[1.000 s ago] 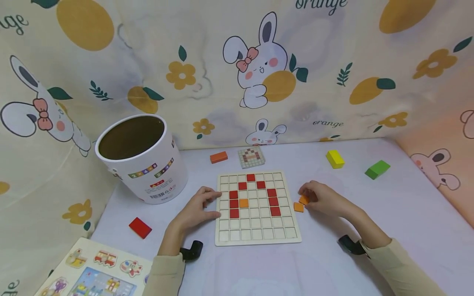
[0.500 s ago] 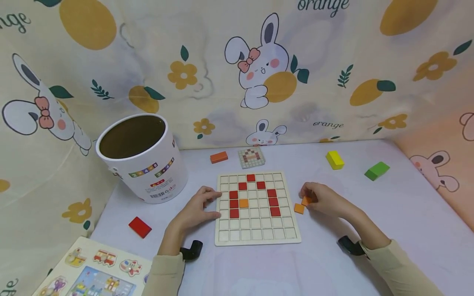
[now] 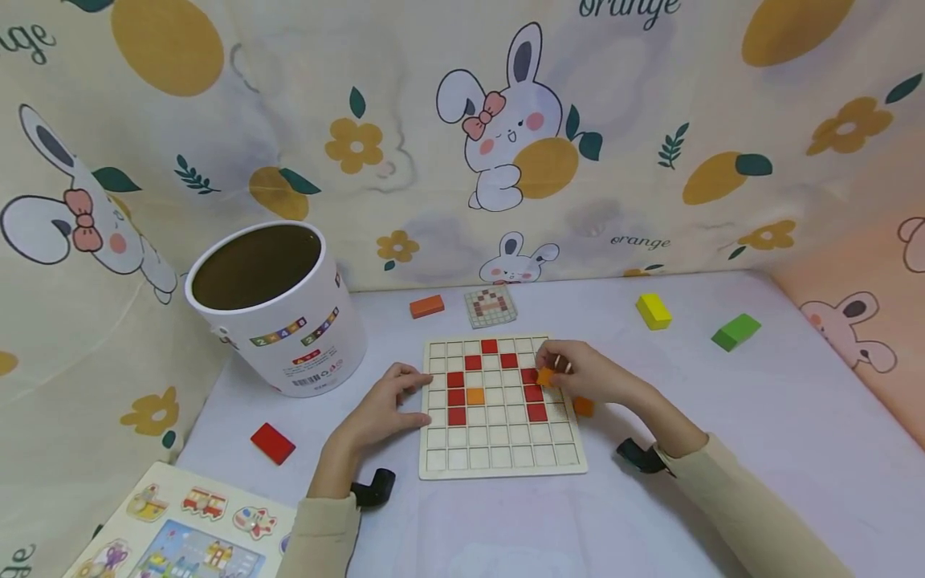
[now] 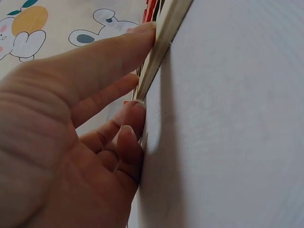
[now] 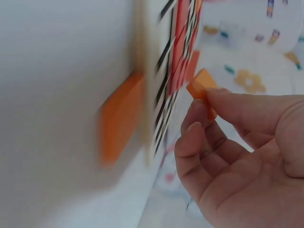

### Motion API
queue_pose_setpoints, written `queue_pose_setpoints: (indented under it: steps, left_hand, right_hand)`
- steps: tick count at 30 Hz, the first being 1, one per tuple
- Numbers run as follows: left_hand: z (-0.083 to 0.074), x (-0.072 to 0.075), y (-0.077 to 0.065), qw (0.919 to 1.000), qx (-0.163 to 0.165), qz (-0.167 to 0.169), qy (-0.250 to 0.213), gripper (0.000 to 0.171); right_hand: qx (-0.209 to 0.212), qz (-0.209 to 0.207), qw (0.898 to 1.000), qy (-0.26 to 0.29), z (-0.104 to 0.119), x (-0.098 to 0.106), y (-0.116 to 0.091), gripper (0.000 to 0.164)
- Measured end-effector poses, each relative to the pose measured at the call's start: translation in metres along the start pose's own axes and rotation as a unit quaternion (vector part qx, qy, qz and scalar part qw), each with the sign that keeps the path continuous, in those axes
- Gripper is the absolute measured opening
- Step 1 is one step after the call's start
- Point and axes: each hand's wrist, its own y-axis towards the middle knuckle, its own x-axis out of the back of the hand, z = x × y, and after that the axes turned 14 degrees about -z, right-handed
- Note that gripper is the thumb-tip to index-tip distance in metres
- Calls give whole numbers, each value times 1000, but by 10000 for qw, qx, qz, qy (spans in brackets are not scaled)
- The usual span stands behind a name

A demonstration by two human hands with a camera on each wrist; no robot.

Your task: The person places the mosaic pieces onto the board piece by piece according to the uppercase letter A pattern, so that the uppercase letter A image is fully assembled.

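A square grid board (image 3: 499,459) lies on the table, several red tiles forming a peaked outline and one orange tile (image 3: 475,396) in its cells. Along its left edge, my left hand (image 3: 386,409) rests with thumb and fingertips against the rim; the left wrist view shows this contact too (image 4: 71,114). Over the board's right side, my right hand (image 3: 596,373) pinches an orange square tile (image 3: 545,376) between thumb and fingers, and in the right wrist view this tile (image 5: 202,85) is held off the board. Beside the right edge lies another orange tile (image 3: 584,407), partly behind the hand.
A pattern card (image 3: 491,307) and an orange block (image 3: 427,307) lie behind the board. Yellow (image 3: 654,311) and green (image 3: 736,331) blocks sit at the back right. A white bucket (image 3: 289,345), a red block (image 3: 273,443) and a picture board (image 3: 166,522) are on the left.
My right hand has lifted one of the two loose orange tiles and carried it left over the board's right side. My left hand keeps its place at the left edge.
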Motion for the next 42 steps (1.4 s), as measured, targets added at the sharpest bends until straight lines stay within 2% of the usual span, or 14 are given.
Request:
queue_pose_setpoints:
  steps: [7, 13, 27, 38, 42]
  left_hand:
    - [0, 1, 0, 10000, -28, 8, 9, 62]
    - [-1, 0, 1, 10000, 27, 24, -8, 62]
    - [0, 0, 2, 10000, -75, 46, 27, 62]
    - [1, 0, 1, 10000, -64, 29, 29, 62]
    - [0, 0, 1, 10000, -24, 16, 4, 62]
  right_hand:
    - [604, 446, 9972, 54, 25, -31, 27, 16]
    - [647, 705, 9954, 86, 31, -46, 36, 17]
    - [592, 541, 9968, -5, 32, -52, 35, 13]
    - [767, 366, 9924, -888, 37, -53, 29, 13]
    - [813, 246, 9926, -864, 36, -46, 22, 10]
